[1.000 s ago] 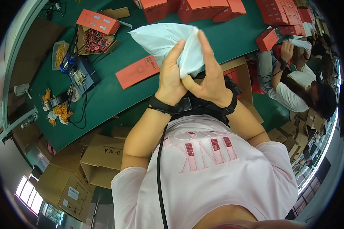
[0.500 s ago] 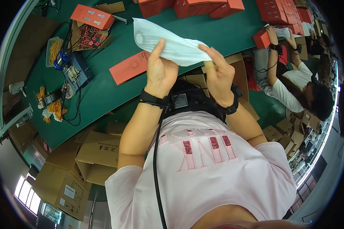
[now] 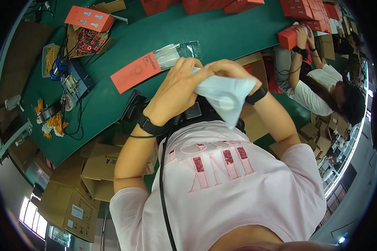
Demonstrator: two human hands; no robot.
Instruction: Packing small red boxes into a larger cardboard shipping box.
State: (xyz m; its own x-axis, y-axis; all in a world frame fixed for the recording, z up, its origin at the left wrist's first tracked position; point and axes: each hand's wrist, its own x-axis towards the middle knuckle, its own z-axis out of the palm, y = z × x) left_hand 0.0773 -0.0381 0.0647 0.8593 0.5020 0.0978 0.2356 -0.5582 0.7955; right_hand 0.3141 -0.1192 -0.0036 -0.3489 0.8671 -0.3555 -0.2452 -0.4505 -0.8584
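Bag [image 3: 222, 93] now hangs toward my shirt [image 3: 247, 209], pinched in left hand [image 3: 174, 90] and right hand [image 3: 233, 69] fingers [image 3: 203, 75], leaving clear tray [image 3: 191, 49] uncovered.

Both hands [image 3: 174, 90] holding a pale pouch [image 3: 220, 93], red box [image 3: 134, 74], clear plastic tray [image 3: 190, 49], green table [image 3: 226, 35]
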